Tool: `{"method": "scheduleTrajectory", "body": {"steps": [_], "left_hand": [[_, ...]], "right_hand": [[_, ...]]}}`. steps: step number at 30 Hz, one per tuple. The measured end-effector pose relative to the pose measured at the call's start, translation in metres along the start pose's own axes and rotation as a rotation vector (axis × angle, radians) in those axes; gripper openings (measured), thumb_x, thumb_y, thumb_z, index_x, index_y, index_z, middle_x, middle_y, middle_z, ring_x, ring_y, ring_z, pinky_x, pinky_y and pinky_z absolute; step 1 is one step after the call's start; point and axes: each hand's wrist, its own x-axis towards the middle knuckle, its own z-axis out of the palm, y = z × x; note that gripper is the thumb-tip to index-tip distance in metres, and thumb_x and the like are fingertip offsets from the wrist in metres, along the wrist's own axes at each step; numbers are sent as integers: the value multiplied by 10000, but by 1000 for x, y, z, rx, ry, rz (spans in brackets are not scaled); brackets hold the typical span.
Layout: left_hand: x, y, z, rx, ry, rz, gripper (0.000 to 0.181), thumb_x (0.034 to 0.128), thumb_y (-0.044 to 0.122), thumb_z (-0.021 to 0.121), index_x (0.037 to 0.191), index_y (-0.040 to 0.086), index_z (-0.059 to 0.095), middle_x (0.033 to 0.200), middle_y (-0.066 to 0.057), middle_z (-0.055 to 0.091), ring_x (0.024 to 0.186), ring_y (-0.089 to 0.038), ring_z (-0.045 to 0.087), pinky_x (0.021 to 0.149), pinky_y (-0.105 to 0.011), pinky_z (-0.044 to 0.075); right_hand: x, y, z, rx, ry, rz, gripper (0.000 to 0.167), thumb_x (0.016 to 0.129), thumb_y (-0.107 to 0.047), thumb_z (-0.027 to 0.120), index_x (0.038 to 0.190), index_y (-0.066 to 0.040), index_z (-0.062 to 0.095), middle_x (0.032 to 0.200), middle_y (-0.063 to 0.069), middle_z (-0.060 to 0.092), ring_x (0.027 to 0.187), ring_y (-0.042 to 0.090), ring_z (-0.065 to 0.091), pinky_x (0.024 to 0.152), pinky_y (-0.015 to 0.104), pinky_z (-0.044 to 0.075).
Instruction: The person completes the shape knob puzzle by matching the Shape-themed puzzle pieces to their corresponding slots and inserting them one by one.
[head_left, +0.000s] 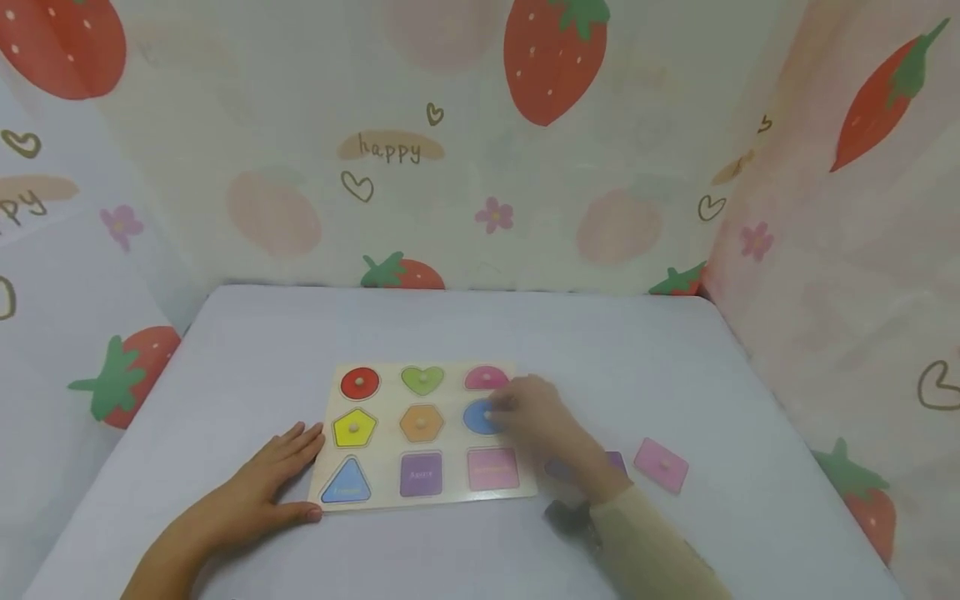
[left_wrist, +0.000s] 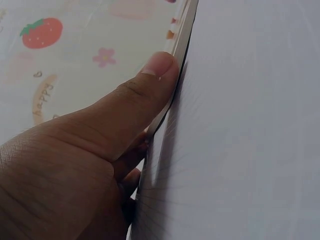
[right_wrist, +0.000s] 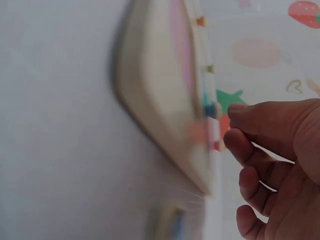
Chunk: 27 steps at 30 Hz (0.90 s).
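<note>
A pale shape board (head_left: 386, 396) lies flat on the table. My left hand (head_left: 258, 492) rests at its left edge, fingers spread; in the left wrist view the thumb of the hand (left_wrist: 95, 130) touches the edge. Bent and blurred, my right hand (head_left: 543, 421) is beside the knobbed blue oval (head_left: 478, 416). The right wrist view shows nothing between the thumb and index finger of this hand (right_wrist: 280, 155). The purple square (head_left: 422, 474), pink rectangle (head_left: 492, 469) and blue triangle (head_left: 347, 482) areas show lettering and no knobs.
Right of the board lie a knobbed pink piece (head_left: 662, 465) and a purple piece (head_left: 617, 462), partly hidden by my right arm. Red, green, magenta, yellow and orange shapes fill other places on the board. Patterned cloth walls stand around the table (head_left: 465, 325).
</note>
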Motion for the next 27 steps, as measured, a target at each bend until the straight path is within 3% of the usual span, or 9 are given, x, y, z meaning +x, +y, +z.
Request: {"method": "scheduleTrajectory", "body": {"steps": [8, 14, 22, 27], "left_hand": [[6, -1, 5, -24, -16, 10, 1041, 776, 673, 761, 1601, 172, 371, 1689, 10, 286, 1580, -355, 142, 1126, -20, -116], [2, 2, 2, -20, -29, -27, 1054, 774, 671, 766, 1606, 167, 359, 1695, 5, 272, 1581, -361, 130, 1153, -58, -114], [-2, 5, -3, 2, -31, -32, 1065, 774, 682, 757, 1606, 151, 355, 1696, -8, 270, 1581, -357, 131, 1176, -83, -116], [-3, 6, -5, 1, -37, -38, 1061, 775, 679, 759, 1605, 153, 359, 1697, -4, 267, 1583, -352, 125, 1193, -102, -110]], "right_hand": [[-23, 8, -39, -51, 47, -116, 267, 894, -225, 789, 1159, -227, 756, 1044, -72, 684, 1076, 226, 594, 953, 445, 509], [-49, 16, -61, -36, 60, -132, 267, 910, -205, 770, 1170, -261, 748, 1093, -76, 687, 1119, 276, 617, 957, 467, 530], [-71, 40, -70, 17, 82, -208, 267, 893, -192, 798, 1139, -290, 756, 1060, -135, 694, 1042, 168, 614, 925, 443, 544], [-78, 49, -68, 45, 82, -195, 245, 893, -169, 787, 1126, -241, 769, 1013, -100, 687, 1010, 160, 600, 896, 404, 527]]}}
